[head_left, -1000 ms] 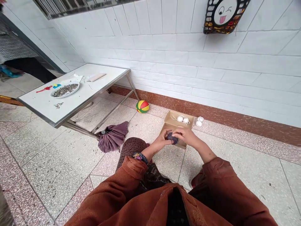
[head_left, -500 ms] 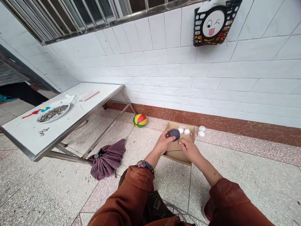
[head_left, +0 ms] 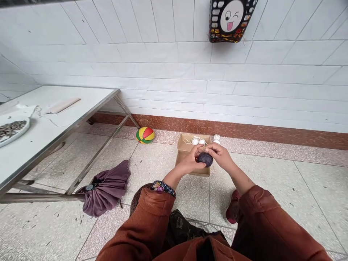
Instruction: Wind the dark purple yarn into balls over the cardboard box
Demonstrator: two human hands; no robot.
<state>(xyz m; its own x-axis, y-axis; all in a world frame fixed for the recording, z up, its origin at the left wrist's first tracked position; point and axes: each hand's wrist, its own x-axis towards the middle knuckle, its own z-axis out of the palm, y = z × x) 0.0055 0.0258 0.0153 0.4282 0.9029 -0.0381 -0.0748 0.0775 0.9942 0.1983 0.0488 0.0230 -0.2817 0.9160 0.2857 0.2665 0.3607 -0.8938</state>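
A small dark purple-grey ball of yarn (head_left: pixel 205 158) sits between both my hands, above the floor. My left hand (head_left: pixel 191 162) cups it from the left and below. My right hand (head_left: pixel 220 155) has its fingers pinched against the ball's top right. Just behind the hands lies an open cardboard box (head_left: pixel 185 148) on the floor, with two white yarn balls (head_left: pixel 198 141) at its far end. Another white ball (head_left: pixel 216 137) lies outside the box by the wall.
A steel-framed white table (head_left: pixel 51 127) stands at left, bearing a plate of seeds (head_left: pixel 11 129) and a folded cloth (head_left: pixel 62 105). A folded purple umbrella (head_left: pixel 104 188) lies by its leg. A striped toy ball (head_left: pixel 145 135) rests near the tiled wall. A winking-face basket (head_left: pixel 230 19) hangs above.
My left hand lowered the dark yarn ball from over the box and my right hand came up against it. The view turned right, cutting off most of the table.
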